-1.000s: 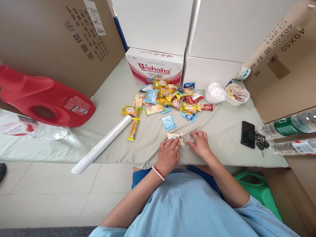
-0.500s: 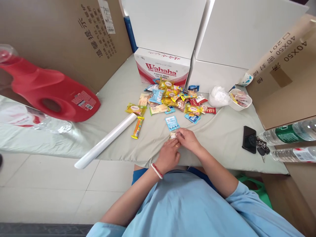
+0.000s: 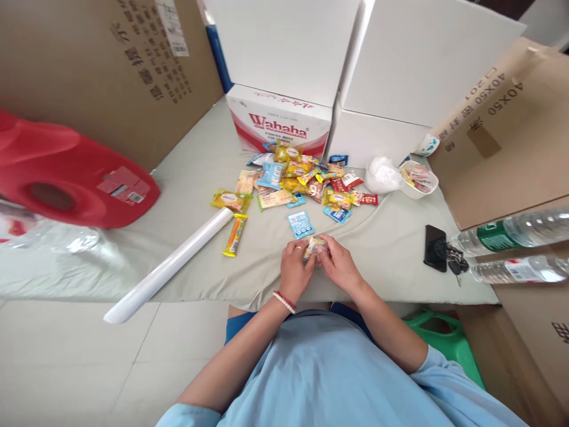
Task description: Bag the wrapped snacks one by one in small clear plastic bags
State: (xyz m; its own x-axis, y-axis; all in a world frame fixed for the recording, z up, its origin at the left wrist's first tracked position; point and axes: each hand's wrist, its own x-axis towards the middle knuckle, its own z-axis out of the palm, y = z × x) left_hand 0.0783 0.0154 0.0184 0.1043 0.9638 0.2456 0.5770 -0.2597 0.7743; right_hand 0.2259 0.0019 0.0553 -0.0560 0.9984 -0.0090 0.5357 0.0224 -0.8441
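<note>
Between my two hands is a small snack packet [image 3: 315, 245] in a shiny, whitish-yellow wrapper; its exact kind is too small to make out. My left hand [image 3: 294, 268], with a red and white bracelet at its wrist, closes on the packet's left side. On the other side, the fingers and thumb of my right hand [image 3: 336, 262] grip it. Just beyond lies a flat light-blue sachet [image 3: 300, 225]. Farther back is a pile of wrapped snacks [image 3: 296, 169] in yellow, blue, red and cream. A yellow-ended snack bar [image 3: 235, 235] lies to the left.
A white roll [image 3: 171, 265] overhangs the table's front edge. On the left lies a red jug [image 3: 84, 178]. A Wahaha carton [image 3: 280, 121] stands behind the snacks. To the right are a white bowl [image 3: 420, 179], a phone [image 3: 435, 248], keys [image 3: 456, 261] and plastic bottles [image 3: 511, 235].
My hands have drawn slightly apart around the packet, and more of its wrapper shows between them. The camera view has shifted, so the surroundings sit farther left.
</note>
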